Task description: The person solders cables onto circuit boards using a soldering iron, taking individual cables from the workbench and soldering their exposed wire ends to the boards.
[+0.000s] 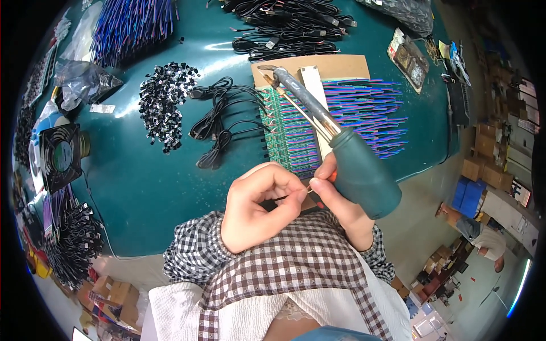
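Observation:
My left hand (264, 204) is closed, its thumb and fingers pinching a thin black cable (278, 198). At the cable's bare wire end, the thumb and fingertip of my right hand (344, 210) meet in a pinch. A soldering iron (367, 173) with a thick green handle lies across my right hand, which appears to hold it; its bent tip points to the far left. Beyond both hands, a row of small green circuit boards (277, 128) rests on a brown board (350, 65). Blue and pink wires (364, 108) run rightward from them beneath a pale bar (310, 77).
Black cables (213, 116) lead left from the boards. Past them lies a pile of small black-and-white connectors (165, 102). USB cables (290, 25) and blue wire bundles (133, 28) lie at the back. A fan (61, 158) stands left, a solder-stained tray (408, 59) far right.

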Motion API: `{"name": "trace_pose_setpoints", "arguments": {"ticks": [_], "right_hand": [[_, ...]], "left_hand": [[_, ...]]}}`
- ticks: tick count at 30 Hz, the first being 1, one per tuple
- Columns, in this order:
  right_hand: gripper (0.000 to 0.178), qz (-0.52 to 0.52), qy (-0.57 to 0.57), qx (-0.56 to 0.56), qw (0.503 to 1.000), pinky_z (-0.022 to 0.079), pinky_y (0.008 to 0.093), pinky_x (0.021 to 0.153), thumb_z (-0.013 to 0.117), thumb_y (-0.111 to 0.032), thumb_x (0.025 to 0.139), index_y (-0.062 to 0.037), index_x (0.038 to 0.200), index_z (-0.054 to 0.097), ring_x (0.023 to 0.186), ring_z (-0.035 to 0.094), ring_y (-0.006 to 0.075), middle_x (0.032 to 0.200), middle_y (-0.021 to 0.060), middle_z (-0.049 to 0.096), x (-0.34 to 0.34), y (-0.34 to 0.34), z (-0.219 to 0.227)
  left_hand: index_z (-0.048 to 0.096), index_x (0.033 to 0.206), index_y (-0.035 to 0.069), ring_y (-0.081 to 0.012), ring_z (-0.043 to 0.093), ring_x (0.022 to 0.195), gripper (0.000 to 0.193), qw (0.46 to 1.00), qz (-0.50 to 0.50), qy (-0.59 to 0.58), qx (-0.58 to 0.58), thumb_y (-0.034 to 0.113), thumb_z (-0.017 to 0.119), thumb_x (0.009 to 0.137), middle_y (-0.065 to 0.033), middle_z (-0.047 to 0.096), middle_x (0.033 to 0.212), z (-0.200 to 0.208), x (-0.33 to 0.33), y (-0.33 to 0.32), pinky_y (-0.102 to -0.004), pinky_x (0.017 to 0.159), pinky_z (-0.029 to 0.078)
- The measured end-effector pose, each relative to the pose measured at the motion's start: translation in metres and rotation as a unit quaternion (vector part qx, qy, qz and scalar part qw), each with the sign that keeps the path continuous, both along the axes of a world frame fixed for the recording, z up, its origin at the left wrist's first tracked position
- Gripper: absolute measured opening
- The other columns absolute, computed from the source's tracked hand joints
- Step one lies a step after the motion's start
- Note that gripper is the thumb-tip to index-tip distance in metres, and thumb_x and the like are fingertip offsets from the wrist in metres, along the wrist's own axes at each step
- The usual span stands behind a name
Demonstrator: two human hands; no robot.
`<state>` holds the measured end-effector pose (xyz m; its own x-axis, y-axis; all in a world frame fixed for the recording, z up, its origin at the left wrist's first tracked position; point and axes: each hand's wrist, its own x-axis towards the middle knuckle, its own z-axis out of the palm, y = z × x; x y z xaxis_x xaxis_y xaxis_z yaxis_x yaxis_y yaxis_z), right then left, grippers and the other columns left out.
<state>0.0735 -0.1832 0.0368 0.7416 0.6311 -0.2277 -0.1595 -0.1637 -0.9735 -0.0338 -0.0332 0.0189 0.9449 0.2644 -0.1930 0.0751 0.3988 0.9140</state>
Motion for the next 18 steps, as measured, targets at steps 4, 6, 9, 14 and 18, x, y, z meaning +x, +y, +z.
{"name": "trace_pose_setpoints", "arguments": {"ticks": [4,6,9,14,18], "right_hand": [[0.032,0.008,0.001,0.015,1.000,0.052,0.0241,0.075,0.072,0.006,0.085,-0.0003,0.114,0.061,0.083,0.061,0.0090,0.095,0.0023,0.064,0.001,-0.005,-0.003],[0.035,-0.005,0.009,0.008,1.000,0.053,0.0242,0.075,0.073,0.006,0.084,-0.0007,0.116,0.060,0.084,0.062,0.0094,0.096,0.0032,0.064,0.001,-0.008,-0.006],[0.036,-0.083,0.037,0.072,0.993,0.052,0.0238,0.075,0.072,0.006,0.085,-0.0006,0.118,0.060,0.085,0.062,0.0093,0.096,0.0034,0.065,-0.008,0.007,0.002],[0.037,0.020,0.033,0.017,0.999,0.053,0.0244,0.074,0.072,0.007,0.085,0.0002,0.119,0.059,0.083,0.063,0.0096,0.093,0.0038,0.065,-0.001,0.005,0.000],[0.032,-0.044,0.041,-0.016,0.998,0.052,0.0233,0.068,0.071,0.007,0.085,-0.0008,0.114,0.061,0.076,0.062,0.0077,0.089,0.0031,0.065,-0.004,-0.003,-0.004]], "left_hand": [[0.061,0.097,-0.004,-0.0078,0.064,0.088,0.008,0.997,0.020,0.015,-0.076,-0.007,0.063,0.090,-0.0039,0.064,0.094,-0.001,0.001,-0.002,-0.0216,0.076,0.054],[0.060,0.098,-0.004,-0.0074,0.064,0.088,0.007,0.996,0.039,0.026,-0.080,-0.007,0.062,0.091,-0.0038,0.065,0.094,-0.001,0.002,-0.002,-0.0214,0.077,0.054],[0.060,0.098,-0.003,-0.0068,0.064,0.086,0.008,0.996,0.041,0.021,-0.077,-0.007,0.062,0.090,-0.0042,0.064,0.095,-0.004,0.002,-0.004,-0.0213,0.077,0.054],[0.062,0.094,-0.002,-0.0051,0.062,0.082,0.008,0.999,0.046,0.029,0.000,-0.006,0.065,0.088,-0.0025,0.062,0.093,-0.002,0.001,-0.001,-0.0199,0.072,0.052],[0.064,0.087,0.001,0.0007,0.054,0.070,0.008,0.984,0.062,0.123,0.109,-0.005,0.069,0.083,0.0013,0.059,0.089,0.003,0.000,0.018,-0.0145,0.058,0.042]]}}
